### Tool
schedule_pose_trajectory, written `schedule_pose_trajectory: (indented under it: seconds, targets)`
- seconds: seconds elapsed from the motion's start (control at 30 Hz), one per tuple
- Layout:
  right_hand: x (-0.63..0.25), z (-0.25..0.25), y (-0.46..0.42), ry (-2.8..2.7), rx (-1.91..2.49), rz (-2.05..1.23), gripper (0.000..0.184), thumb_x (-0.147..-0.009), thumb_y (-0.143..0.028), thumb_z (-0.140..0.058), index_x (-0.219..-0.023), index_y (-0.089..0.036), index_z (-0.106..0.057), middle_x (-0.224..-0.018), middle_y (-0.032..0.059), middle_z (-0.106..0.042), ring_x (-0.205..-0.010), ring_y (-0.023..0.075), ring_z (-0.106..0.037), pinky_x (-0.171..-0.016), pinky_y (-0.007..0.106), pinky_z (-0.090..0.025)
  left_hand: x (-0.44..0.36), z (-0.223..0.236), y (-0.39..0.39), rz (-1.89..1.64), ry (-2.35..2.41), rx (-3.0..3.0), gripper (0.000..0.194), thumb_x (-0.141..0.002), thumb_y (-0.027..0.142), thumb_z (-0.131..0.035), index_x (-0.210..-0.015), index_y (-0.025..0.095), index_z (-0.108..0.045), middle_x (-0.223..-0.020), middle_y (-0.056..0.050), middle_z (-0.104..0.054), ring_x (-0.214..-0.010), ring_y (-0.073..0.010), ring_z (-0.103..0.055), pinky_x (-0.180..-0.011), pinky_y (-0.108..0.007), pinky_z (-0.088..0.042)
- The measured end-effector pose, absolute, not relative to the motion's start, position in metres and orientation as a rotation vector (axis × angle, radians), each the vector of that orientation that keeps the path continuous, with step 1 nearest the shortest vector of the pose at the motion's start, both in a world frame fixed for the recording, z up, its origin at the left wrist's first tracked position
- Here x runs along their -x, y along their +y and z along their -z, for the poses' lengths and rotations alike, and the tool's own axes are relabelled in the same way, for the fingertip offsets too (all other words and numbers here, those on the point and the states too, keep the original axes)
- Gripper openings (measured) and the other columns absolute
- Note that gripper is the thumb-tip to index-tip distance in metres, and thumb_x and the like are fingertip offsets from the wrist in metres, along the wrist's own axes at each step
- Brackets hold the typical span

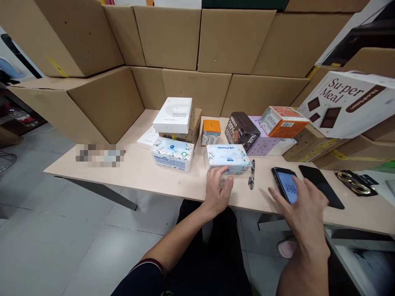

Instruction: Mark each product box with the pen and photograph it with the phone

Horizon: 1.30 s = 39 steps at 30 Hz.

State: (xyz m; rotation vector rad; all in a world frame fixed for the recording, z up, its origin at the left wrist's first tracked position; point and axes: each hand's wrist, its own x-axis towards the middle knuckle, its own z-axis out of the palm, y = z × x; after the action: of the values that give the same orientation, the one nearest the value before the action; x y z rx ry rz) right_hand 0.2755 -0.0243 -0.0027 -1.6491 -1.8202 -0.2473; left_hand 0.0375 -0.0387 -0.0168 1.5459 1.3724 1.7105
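Note:
My left hand [217, 190] rests on the near edge of a white and blue tissue pack [226, 158] on the light wooden table [145, 174], fingers spread and open. My right hand [300, 207] hovers over a phone with a lit screen [285, 185], fingers apart, thumb near its left edge. A pen [252, 174] lies between the two hands. A second dark phone [321, 185] lies just right of the lit one.
A second tissue pack [172, 153], a white power bank box [173, 115], an orange box [210, 132], a dark box [241, 130] and an orange-white box [282, 121] stand behind. Cardboard cartons [197, 39] wall the back. Scissors [354, 183] lie at right.

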Motion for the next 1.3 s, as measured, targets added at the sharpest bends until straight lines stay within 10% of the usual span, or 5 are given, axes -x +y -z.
schedule_pose_trajectory:
  seconds: [0.23, 0.37, 0.5, 1.3]
  targets:
    - [-0.208, -0.038, 0.046, -2.254, 1.336, -0.518, 0.094, -0.081, -0.064, -0.069, -0.159, -0.028, -0.030, -0.167, 0.0176, -0.020, -0.118, 0.0325, -0.063, -0.100, 0.052, -0.056, -0.039, 0.019, -0.041, -1.827, 1.441, -1.402, 0.051, -0.098, 0.038, -0.055, -0.145, 0.021, -0.042, -0.153, -0.016, -0.042, -0.147, -0.0290, -0.036, -0.122, -0.051, -0.030]
    - [-0.190, -0.036, 0.058, -2.328, 1.290, -0.581, 0.104, -0.075, -0.054, -0.076, -0.160, -0.021, -0.026, -0.156, 0.0216, -0.028, -0.124, 0.0348, -0.058, -0.106, 0.054, -0.051, -0.038, 0.023, -0.042, -1.941, 1.416, -1.368, 0.047, -0.099, 0.038, -0.052, -0.143, 0.022, -0.043, -0.147, -0.016, -0.046, -0.141, -0.0288, -0.042, -0.118, -0.051, -0.034]
    - [-0.186, -0.033, 0.037, -2.308, 1.244, -0.691, 0.087, -0.082, -0.045, -0.069, -0.157, -0.026, -0.030, -0.133, 0.0139, -0.040, -0.088, 0.0201, -0.065, -0.093, 0.046, -0.058, -0.037, 0.025, -0.042, -2.012, 1.361, -1.441, 0.036, -0.099, 0.034, -0.053, -0.133, 0.022, -0.052, -0.131, -0.014, -0.054, -0.128, -0.0261, -0.051, -0.111, -0.047, -0.042]
    - [-0.127, -0.033, 0.076, -2.073, 1.227, -0.236, 0.046, -0.093, -0.031, -0.048, -0.136, -0.016, -0.056, -0.117, 0.0172, -0.058, -0.097, 0.0270, -0.062, -0.092, 0.048, -0.054, -0.035, 0.026, -0.047, -2.109, 1.284, -1.808, 0.030, -0.096, 0.020, -0.051, -0.125, 0.021, -0.058, -0.116, -0.011, -0.056, -0.113, -0.0245, -0.056, -0.097, -0.046, -0.051]
